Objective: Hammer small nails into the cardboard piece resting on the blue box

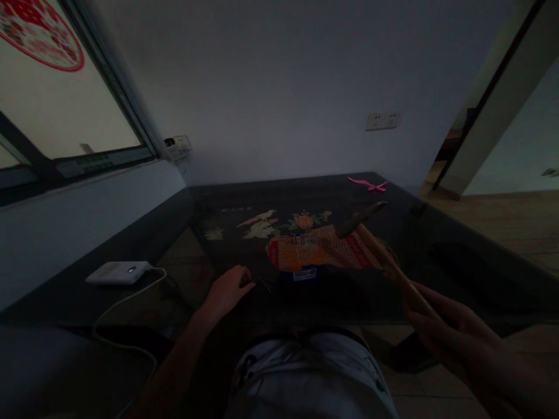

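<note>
In my right hand [441, 331] is a hammer [406, 279], gripped by its wooden handle. Its dark head is raised over the right part of an orange and red printed packet [301, 250]. A dark blue container [304, 274] with a pale label shows beneath that packet. My left hand [229, 288] rests low at the table, thumb and fingers drawn together. Right at its fingertips are a few thin metal pieces that look like nails [264, 284]. Whether one is pinched between the fingers is too dim to make out.
The dark glossy table [209, 203] has a bird and flower picture [303, 220]. A white power bank [119, 272] with a cable lies at left, a pink ribbon [371, 185] at the far right corner. A wall [279, 87] stands behind; a dark flat object [476, 273] lies right.
</note>
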The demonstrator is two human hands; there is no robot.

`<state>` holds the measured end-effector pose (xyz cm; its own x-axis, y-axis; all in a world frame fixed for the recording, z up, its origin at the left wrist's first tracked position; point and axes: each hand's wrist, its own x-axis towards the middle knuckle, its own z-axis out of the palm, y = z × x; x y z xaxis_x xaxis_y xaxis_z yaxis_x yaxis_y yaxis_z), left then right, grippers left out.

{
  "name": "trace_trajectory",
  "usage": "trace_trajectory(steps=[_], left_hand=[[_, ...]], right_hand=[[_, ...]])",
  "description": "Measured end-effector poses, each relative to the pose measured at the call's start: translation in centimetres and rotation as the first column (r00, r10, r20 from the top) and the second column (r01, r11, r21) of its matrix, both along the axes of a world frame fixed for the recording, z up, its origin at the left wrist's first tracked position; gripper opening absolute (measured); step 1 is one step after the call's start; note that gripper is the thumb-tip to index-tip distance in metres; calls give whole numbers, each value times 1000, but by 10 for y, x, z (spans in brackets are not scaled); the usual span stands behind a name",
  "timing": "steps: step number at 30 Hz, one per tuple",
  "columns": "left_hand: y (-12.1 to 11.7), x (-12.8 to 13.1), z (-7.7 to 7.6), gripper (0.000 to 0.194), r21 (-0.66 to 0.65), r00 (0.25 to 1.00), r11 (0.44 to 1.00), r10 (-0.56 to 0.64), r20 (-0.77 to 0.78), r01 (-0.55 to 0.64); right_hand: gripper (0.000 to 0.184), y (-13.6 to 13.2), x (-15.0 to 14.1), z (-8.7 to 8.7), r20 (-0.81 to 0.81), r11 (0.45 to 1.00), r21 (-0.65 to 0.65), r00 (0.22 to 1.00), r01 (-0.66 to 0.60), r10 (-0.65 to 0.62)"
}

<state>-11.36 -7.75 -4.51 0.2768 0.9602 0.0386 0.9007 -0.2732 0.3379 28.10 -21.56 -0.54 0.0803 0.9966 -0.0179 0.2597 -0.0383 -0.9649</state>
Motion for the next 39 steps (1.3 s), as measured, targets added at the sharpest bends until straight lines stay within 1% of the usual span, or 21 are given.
trace_trajectory(steps=[3,6,8,10,12,15,18,20,26,29,32,35,37,39], left_hand=[[0,6,-2,11,59,995,998,25,-94,-19],[3,5,1,14,84,986,995,74,-148,-62],[6,2,4,16,85,983,990,122,-136,-111],[10,-1,6,17,87,989,987,140,-56,-135],[15,-4,7,17,98,990,987,124,71,-131],[20,-7,11,15,122,957,982,103,271,-141],[22,-6,16,16,160,902,973,82,424,-164],[23,-3,19,17,168,862,971,63,503,-170],[23,7,26,20,119,721,979,39,692,-167],[24,12,30,23,99,653,980,40,756,-174],[24,17,34,27,124,598,973,17,802,-195],[26,27,40,32,147,503,967,-24,864,-206],[28,37,46,33,162,438,970,-68,897,-181],[32,52,53,32,189,404,975,-128,906,-114]], right_hand=[[63,0,3,0,-62,997,-69,998,-21,17],[64,-1,0,2,-51,998,-59,998,-31,28],[62,-1,-3,5,-52,999,-36,998,-19,17],[61,-1,-6,7,-72,999,-30,997,-13,11],[62,0,-7,7,-110,998,-47,994,-29,23],[63,2,-6,2,-164,997,-69,986,-25,14],[64,2,-5,-2,-198,998,-61,980,-9,-4],[67,2,-6,-3,-203,996,-85,979,-10,-8],[68,4,-6,-4,-229,995,-95,973,-40,17],[71,3,-8,-4,-254,991,-134,967,-30,-5],[69,3,-13,-2,-287,992,-125,956,19,-55],[66,6,-19,-1,-307,992,-121,949,32,-68],[67,10,-22,-3,-311,989,-141,946,49,-91],[65,15,-24,-5,-313,987,-142,942,80,-122]])
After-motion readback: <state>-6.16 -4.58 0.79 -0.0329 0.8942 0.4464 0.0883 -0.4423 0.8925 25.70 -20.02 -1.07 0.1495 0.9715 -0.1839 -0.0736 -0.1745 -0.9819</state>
